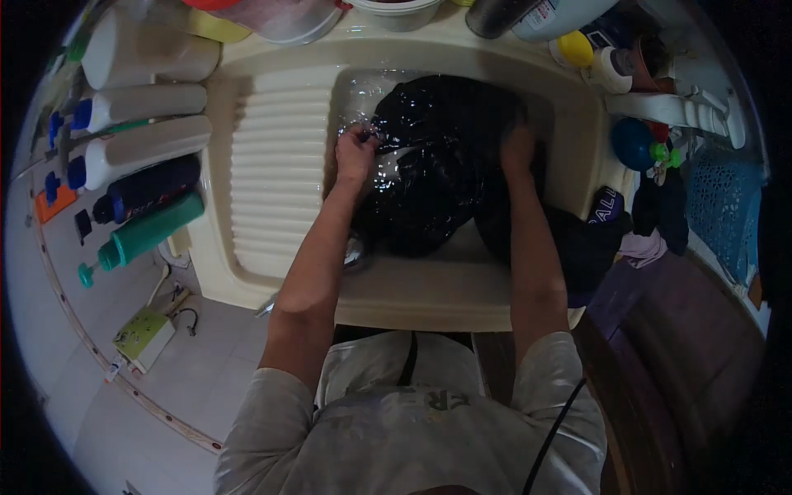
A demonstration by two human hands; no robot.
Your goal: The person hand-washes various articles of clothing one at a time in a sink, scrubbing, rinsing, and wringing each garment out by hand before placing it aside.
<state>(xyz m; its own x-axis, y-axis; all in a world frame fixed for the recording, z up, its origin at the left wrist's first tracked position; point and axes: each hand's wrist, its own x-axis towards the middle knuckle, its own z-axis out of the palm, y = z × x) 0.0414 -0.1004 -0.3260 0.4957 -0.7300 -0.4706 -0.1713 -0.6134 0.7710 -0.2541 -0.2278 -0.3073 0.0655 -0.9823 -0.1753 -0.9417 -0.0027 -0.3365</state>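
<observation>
A soaked black garment (pixel 417 181) lies in the water of the cream sink basin (pixel 396 289), shiny and bunched up. At its left edge my left hand (pixel 356 155) is closed, with the fingers pinching a bit of the black cloth. My right hand (pixel 518 148) rests against the garment's right side, and its fingers are blurred and partly lost against the dark fabric. More black cloth (pixel 569 247) hangs over the basin's right front rim, under my right forearm. What kind of garment it is cannot be made out.
A ribbed washboard slope (pixel 278 173) forms the sink's left side. Several bottles, among them a green one (pixel 161 231), line the left edge. Tubs and bottles (pixel 396 12) stand along the back. A white brush (pixel 672 111) and a blue basket (pixel 726 214) are at right.
</observation>
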